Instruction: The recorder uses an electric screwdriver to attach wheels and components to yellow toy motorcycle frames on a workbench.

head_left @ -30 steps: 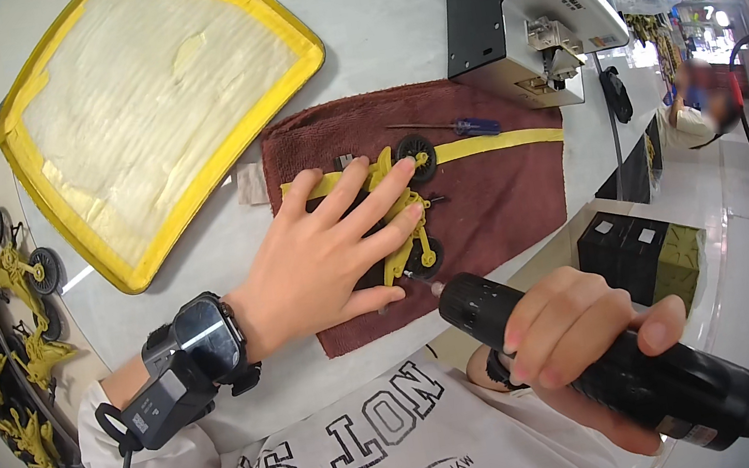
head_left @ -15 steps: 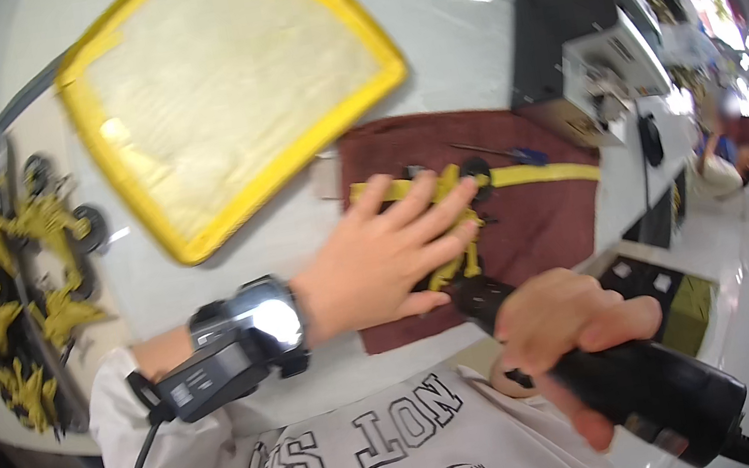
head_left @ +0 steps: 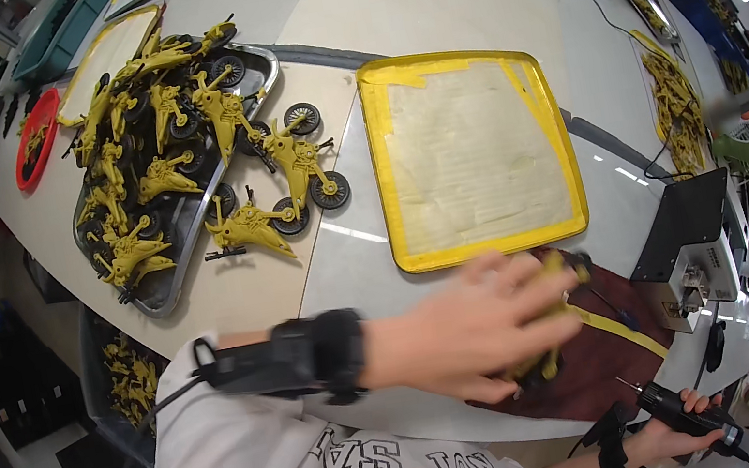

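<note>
Toy motorcycle (head_left: pixel 550 366): showing over the maroon cloth (head_left: pixel 602 369), lower centre-right of frame, partly hidden.
Left grip (head_left: pixel 473 331): covering it, blurred; I cannot tell whether pinching.
Right grip (head_left: pixel 671 437): wrapping around black electric screwdriver (head_left: pixel 668 407), lower right.
Slip risk: loose hold could be letting the motorcycle drop.
Writing: shirt (head_left: pixel 252 449) bearing dark upside-down block lettering.

The toy motorbikes (head_left: pixel 295 166) on the left look like matt plastic to me, their tray (head_left: pixel 180 265) shiny metal, the maroon cloth (head_left: pixel 608 349) rough, the table (head_left: pixel 350 262) smooth and glossy.
</note>
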The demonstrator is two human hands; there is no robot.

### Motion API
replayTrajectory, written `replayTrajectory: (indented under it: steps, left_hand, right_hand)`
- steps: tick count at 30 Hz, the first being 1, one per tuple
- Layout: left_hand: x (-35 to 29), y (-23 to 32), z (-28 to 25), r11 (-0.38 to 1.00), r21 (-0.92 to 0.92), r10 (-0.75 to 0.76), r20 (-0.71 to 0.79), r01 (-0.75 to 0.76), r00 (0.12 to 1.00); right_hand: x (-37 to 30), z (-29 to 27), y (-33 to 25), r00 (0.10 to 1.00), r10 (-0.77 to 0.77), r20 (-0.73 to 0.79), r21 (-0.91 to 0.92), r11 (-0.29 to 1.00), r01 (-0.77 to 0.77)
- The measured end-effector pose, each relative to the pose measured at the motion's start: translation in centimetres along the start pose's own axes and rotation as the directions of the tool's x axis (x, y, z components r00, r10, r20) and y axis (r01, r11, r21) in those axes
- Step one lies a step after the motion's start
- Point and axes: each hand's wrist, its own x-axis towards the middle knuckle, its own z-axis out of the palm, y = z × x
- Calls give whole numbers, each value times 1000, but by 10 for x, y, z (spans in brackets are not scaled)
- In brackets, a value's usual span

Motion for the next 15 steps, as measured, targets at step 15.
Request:
replayTrajectory:
  steps: [15]
  left_hand:
    - [-94, -72, -135, 635, 668, -551, 40, 388, 833]
  right_hand:
    - [-16, 20, 23, 989, 114, -97, -93, 988, -123]
